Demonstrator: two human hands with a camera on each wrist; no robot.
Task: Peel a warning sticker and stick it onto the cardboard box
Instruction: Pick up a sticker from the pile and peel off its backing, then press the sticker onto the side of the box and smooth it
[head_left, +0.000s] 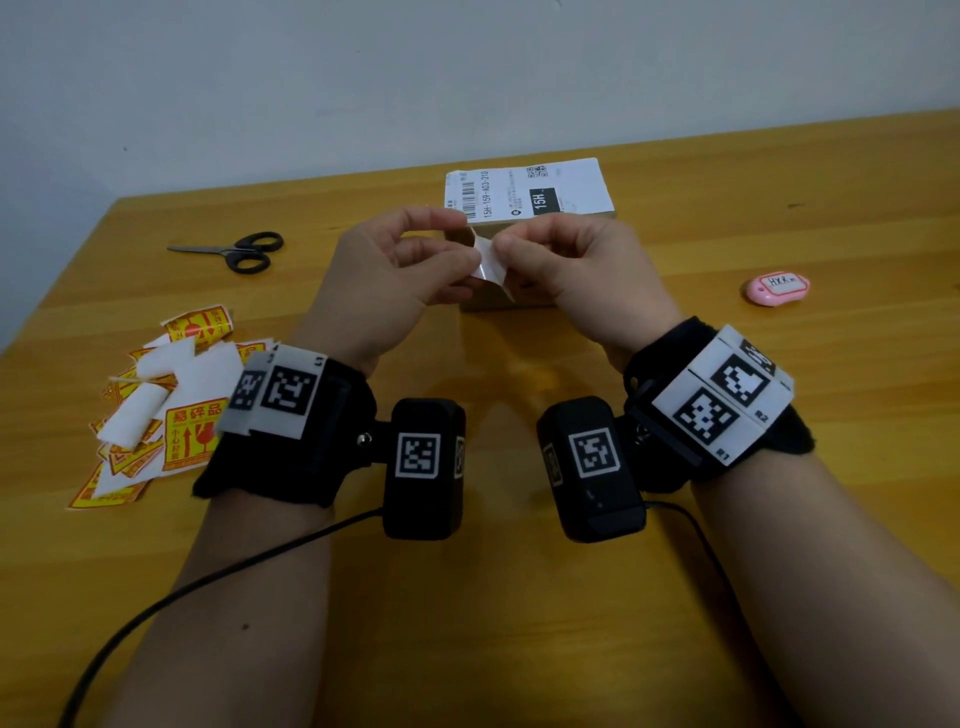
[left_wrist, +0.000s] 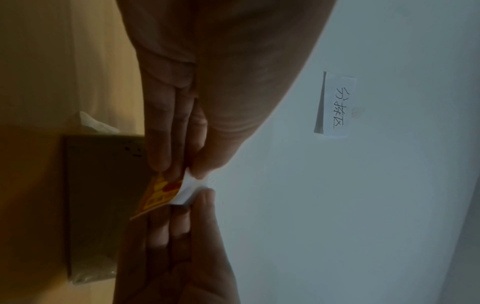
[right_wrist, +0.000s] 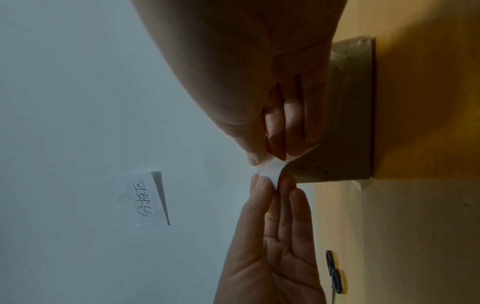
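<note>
Two forearms are reaching forward over the wooden table (head_left: 675, 597), each wearing a black wrist camera unit (head_left: 423, 467) covered in square coded markers, with a black cable (head_left: 208, 582) trailing off the near edge. Past the wrists, the left hand (head_left: 384, 280) and the right hand (head_left: 576, 270) are meeting in the air, both pinching one warning sticker (head_left: 491, 267) between thumb and fingertips. From the head view only its white backing is showing; the left wrist view is showing the yellow and red printed face (left_wrist: 161, 195) curling away from the white liner (left_wrist: 188, 190), so the two layers are separating at the pinched corner. The sticker is hanging just in front of the cardboard box (head_left: 498, 301), not touching it. To the left, beside the left wrist, a pile of stickers and spent white backings (head_left: 156, 405) is lying on the table. Farther left, black-handled scissors (head_left: 234, 252) are lying shut. To the right, a pink tag (head_left: 776, 288) is sitting well apart from the box. A white shipping label (head_left: 524, 192) is covering the box top, and a handwritten paper note (right_wrist: 145, 199) is sticking to the wall behind.
</note>
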